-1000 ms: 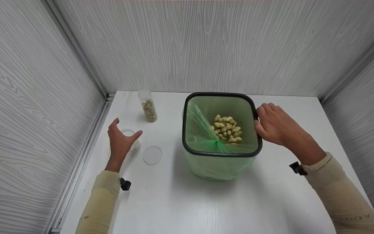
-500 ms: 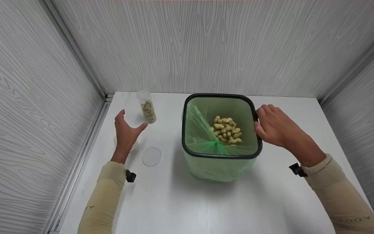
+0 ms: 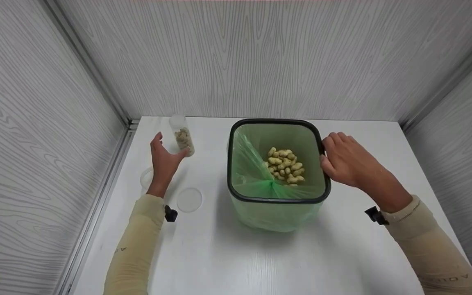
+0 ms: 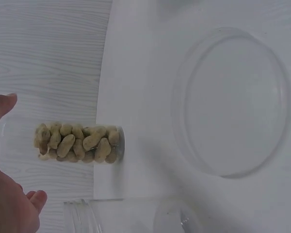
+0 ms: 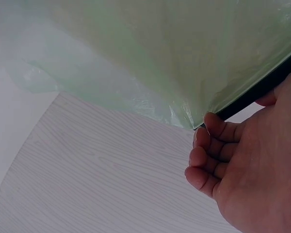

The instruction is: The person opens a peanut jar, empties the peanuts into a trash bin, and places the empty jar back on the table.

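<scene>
My left hand (image 3: 165,162) has its thumb and fingers spread apart beside a clear jar (image 3: 182,138), part filled with peanuts. In the left wrist view that peanut jar (image 4: 80,142) stands between the thumb and the fingers, with visible room around it. My right hand (image 3: 348,160) grips the black rim (image 3: 279,200) of a trash bin at its right side. A green plastic bag (image 3: 252,155) lines the bin and hangs over its outside. Peanuts (image 3: 285,166) lie in the bottom of the bin. The right wrist view shows curled fingers (image 5: 203,170) at the rim.
A clear round lid (image 3: 189,200) lies flat on the white table (image 3: 256,266). Left of it, an empty clear jar (image 3: 146,178) is partly hidden by the left wrist. Grey wood-patterned panels (image 3: 219,57) enclose the table at the back and sides.
My left hand has moved away from the empty jar, forward and slightly right, to the peanut jar. The right hand keeps its hold on the bin rim.
</scene>
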Tool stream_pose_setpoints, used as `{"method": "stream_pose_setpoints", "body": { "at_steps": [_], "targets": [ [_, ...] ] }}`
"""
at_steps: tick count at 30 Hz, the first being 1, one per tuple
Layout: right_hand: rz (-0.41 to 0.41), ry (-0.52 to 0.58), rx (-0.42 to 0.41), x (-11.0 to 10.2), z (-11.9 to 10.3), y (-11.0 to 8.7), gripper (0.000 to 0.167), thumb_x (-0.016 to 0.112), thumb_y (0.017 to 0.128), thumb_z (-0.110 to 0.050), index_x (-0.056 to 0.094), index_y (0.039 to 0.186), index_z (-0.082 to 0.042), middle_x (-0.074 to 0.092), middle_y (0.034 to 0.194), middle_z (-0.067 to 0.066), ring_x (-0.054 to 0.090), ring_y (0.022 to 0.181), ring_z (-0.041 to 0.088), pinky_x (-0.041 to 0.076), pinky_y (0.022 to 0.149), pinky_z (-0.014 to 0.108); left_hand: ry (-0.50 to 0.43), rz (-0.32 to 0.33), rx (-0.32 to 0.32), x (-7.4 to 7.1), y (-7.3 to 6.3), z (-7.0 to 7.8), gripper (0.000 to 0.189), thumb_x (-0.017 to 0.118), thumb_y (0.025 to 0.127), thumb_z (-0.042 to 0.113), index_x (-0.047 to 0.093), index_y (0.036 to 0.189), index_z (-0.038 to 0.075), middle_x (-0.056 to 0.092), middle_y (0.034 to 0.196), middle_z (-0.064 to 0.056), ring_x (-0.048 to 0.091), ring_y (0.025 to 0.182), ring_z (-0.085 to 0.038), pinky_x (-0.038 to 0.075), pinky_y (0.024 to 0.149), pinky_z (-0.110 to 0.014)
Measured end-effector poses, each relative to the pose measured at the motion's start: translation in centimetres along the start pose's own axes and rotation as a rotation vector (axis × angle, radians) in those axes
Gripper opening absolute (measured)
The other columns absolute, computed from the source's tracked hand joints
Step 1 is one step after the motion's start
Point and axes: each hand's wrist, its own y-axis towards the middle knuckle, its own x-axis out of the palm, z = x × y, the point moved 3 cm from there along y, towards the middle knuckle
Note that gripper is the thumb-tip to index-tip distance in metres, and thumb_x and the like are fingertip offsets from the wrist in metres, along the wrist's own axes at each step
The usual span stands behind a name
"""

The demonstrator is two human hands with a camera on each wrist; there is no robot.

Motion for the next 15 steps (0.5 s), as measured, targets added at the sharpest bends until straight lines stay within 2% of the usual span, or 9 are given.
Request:
{"method": "stream_pose_setpoints", "body": {
  "at_steps": [6, 15],
  "targets": [
    [-0.014, -0.001, 0.015, 0.1, 0.1, 0.0, 0.024, 0.040, 0.101, -0.019, 0.051, 0.096, 0.002, 0.051, 0.092, 0.015, 0.041, 0.082, 0.028, 0.035, 0.076, 0.042, -0.023, 0.003, -0.010, 1.1, 1.2, -0.1, 0.101, 0.082, 0.087, 0.029, 0.020, 0.162, 0.003, 0.028, 0.163, -0.022, 0.027, 0.156, -0.036, 0.026, 0.128, -0.051],
    [-0.023, 0.015, 0.025, 0.1, 0.0, 0.0, 0.024, 0.039, 0.101, -0.020, 0.051, 0.097, 0.001, 0.052, 0.094, 0.014, 0.043, 0.084, 0.028, 0.035, 0.077, 0.042, -0.029, 0.001, 0.008, 1.8, 1.9, 0.4, 0.098, 0.082, 0.088, 0.030, 0.022, 0.161, 0.003, 0.031, 0.161, -0.021, 0.030, 0.155, -0.037, 0.028, 0.127, -0.052]
  ]
}}
